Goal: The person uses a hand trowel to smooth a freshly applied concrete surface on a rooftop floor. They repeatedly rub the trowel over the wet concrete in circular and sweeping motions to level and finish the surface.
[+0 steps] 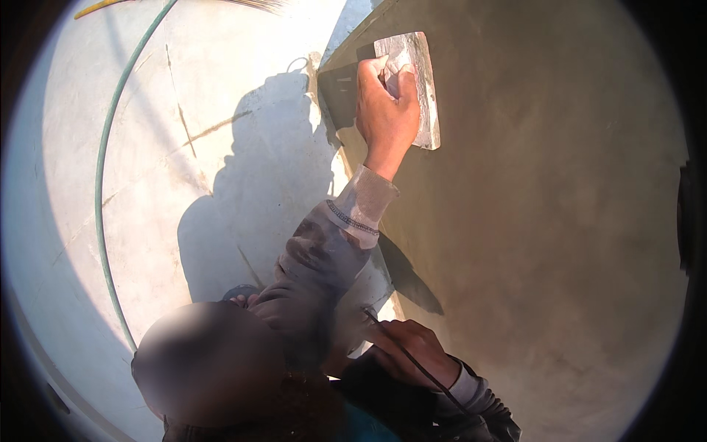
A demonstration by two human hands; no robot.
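My left hand [389, 121] is closed round the grip of a rectangular plastering float [427, 96], pale and crusted with cement. The float rests on or just over a smooth, damp-looking grey-brown cement surface [530, 184], near its left border. Lower down, my right hand [416, 353] has its knuckles bent and fingers curled under. What it holds, if anything, is hidden. A thin dark cord or stick [412, 359] runs slantwise across this hand. Both arms wear dark, stained sleeves with grey cuffs.
Pale concrete floor [162, 184] lies left of the cement surface, with a long shadow on it. A green hose [101, 184] curves down the left side. Broom bristles [254, 5] show at the top edge. A blurred dark round shape [210, 361] fills the lower left.
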